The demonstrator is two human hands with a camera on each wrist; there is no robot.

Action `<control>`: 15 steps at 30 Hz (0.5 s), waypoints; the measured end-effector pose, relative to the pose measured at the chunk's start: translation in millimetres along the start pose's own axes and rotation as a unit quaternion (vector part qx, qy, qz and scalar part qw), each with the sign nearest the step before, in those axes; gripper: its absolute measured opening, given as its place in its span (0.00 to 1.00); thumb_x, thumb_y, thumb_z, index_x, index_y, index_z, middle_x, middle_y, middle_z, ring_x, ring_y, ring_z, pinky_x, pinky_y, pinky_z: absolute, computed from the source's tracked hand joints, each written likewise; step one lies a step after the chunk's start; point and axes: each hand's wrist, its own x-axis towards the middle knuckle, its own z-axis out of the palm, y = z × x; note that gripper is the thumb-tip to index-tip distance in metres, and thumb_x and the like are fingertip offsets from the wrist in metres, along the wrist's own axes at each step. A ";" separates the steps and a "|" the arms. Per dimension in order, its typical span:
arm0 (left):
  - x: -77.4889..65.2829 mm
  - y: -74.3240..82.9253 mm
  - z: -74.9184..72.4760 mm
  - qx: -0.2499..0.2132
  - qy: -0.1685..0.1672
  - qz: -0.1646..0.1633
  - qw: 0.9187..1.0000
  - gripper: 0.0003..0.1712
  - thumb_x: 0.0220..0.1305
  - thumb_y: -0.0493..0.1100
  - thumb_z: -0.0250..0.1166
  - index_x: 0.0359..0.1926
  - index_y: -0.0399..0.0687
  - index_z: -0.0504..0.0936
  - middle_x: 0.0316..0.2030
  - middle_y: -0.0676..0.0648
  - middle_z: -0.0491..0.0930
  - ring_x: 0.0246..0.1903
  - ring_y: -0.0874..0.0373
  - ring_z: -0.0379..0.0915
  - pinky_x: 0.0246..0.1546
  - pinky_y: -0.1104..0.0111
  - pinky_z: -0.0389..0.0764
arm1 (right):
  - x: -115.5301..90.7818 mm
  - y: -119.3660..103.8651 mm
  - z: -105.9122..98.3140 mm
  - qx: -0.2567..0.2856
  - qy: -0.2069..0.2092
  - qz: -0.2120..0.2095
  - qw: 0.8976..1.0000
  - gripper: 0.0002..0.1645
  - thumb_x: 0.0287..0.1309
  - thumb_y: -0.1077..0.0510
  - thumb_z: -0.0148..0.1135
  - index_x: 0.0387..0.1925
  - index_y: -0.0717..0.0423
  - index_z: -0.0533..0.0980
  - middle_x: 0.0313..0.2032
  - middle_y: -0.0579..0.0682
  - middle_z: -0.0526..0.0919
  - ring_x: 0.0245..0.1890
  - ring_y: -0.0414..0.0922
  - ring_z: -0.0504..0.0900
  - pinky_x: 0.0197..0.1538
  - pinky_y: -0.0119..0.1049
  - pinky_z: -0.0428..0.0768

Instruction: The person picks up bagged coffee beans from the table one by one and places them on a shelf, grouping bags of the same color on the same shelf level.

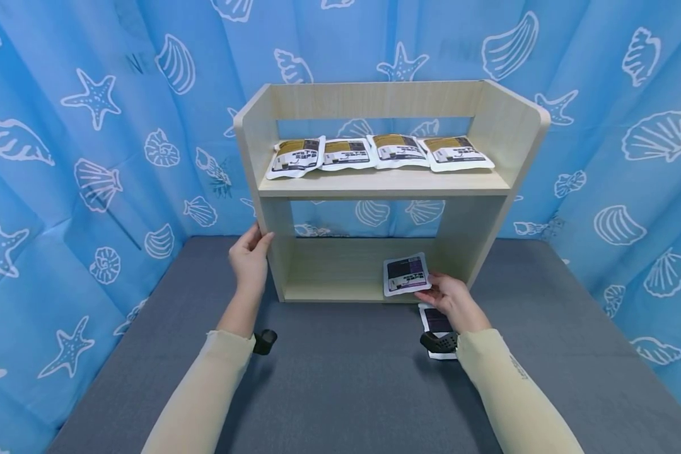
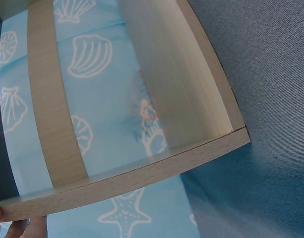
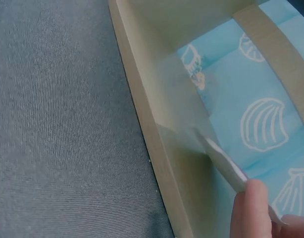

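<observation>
In the head view a two-tier wooden shelf [image 1: 383,184] stands on the grey table. My right hand [image 1: 451,301] pinches the right edge of a white pouch with a dark and purple label [image 1: 407,275], held tilted at the front of the lower tier. The right wrist view shows this pouch [image 3: 226,166] nearly edge-on between thumb and fingers. My left hand [image 1: 251,260] grips the front edge of the shelf's left side panel, its fingertips [image 2: 35,228] showing at that panel in the left wrist view. Under my right wrist lies another dark-labelled pouch [image 1: 436,320], partly hidden.
Several white pouches with brown and gold labels [image 1: 400,150] lie in a row on the upper tier. A blue curtain with white shell prints [image 1: 164,151] hangs behind and at both sides. The grey tabletop [image 1: 340,378] extends in front of the shelf.
</observation>
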 end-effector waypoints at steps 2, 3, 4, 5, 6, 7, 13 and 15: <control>-0.1 -0.3 0.2 0.000 -0.001 0.001 1.000 0.23 0.68 0.38 0.62 0.63 0.41 0.75 0.57 0.40 0.77 0.54 0.53 0.75 0.54 0.59 0.76 | 3.1 0.2 0.0 0.009 0.006 0.006 1.000 0.32 0.74 0.66 0.36 0.76 0.54 0.47 0.72 0.59 0.53 0.61 0.49 0.69 0.38 0.35 0.84; -0.2 -0.5 0.3 0.000 -0.002 0.002 1.000 0.23 0.68 0.38 0.62 0.63 0.41 0.74 0.57 0.40 0.77 0.54 0.53 0.75 0.55 0.59 0.76 | 4.7 -0.2 -0.3 0.014 0.008 0.008 1.000 0.33 0.74 0.66 0.36 0.76 0.54 0.47 0.70 0.59 0.54 0.60 0.48 0.70 0.40 0.35 0.84; -0.3 -0.6 0.3 0.000 -0.002 0.002 1.000 0.23 0.68 0.38 0.62 0.63 0.41 0.75 0.57 0.40 0.77 0.54 0.53 0.75 0.54 0.59 0.76 | 6.5 -0.3 -0.6 0.020 0.011 0.011 1.000 0.33 0.74 0.66 0.36 0.76 0.54 0.47 0.69 0.58 0.56 0.59 0.48 0.70 0.41 0.35 0.84; -0.4 -0.6 0.4 0.000 -0.002 0.003 1.000 0.23 0.68 0.38 0.62 0.63 0.41 0.75 0.57 0.40 0.77 0.54 0.53 0.75 0.54 0.59 0.76 | 8.3 -0.6 -1.1 0.025 0.012 0.013 1.000 0.33 0.74 0.66 0.36 0.76 0.54 0.47 0.68 0.58 0.57 0.57 0.48 0.71 0.42 0.35 0.83; -0.4 -0.7 0.5 -0.001 -0.002 0.004 1.000 0.23 0.68 0.38 0.62 0.63 0.41 0.75 0.57 0.40 0.77 0.54 0.53 0.75 0.54 0.59 0.76 | 9.9 -0.9 -1.4 0.026 0.014 0.013 0.999 0.33 0.74 0.67 0.36 0.76 0.55 0.48 0.67 0.58 0.58 0.57 0.47 0.71 0.41 0.35 0.83; -0.7 -0.6 0.5 0.000 -0.002 0.005 1.000 0.23 0.68 0.38 0.62 0.63 0.41 0.75 0.57 0.40 0.77 0.54 0.53 0.75 0.54 0.59 0.76 | 11.2 -1.2 -1.8 0.030 0.013 0.014 0.999 0.33 0.73 0.67 0.36 0.76 0.55 0.47 0.67 0.58 0.58 0.58 0.48 0.71 0.42 0.35 0.83; -1.1 -0.4 0.7 0.000 -0.003 0.006 1.000 0.23 0.69 0.38 0.61 0.63 0.41 0.74 0.57 0.40 0.77 0.55 0.53 0.75 0.55 0.59 0.76 | 14.4 -2.8 -2.8 0.044 0.004 0.009 0.999 0.35 0.70 0.73 0.33 0.76 0.60 0.44 0.72 0.60 0.50 0.68 0.49 0.58 0.52 0.36 0.77; -1.0 -0.7 0.3 0.000 -0.002 0.006 1.000 0.23 0.68 0.39 0.61 0.63 0.41 0.74 0.57 0.40 0.77 0.55 0.53 0.75 0.55 0.59 0.76 | 15.1 -2.9 -2.8 0.055 0.004 0.014 0.998 0.35 0.70 0.73 0.32 0.76 0.60 0.43 0.73 0.59 0.48 0.70 0.49 0.56 0.58 0.38 0.72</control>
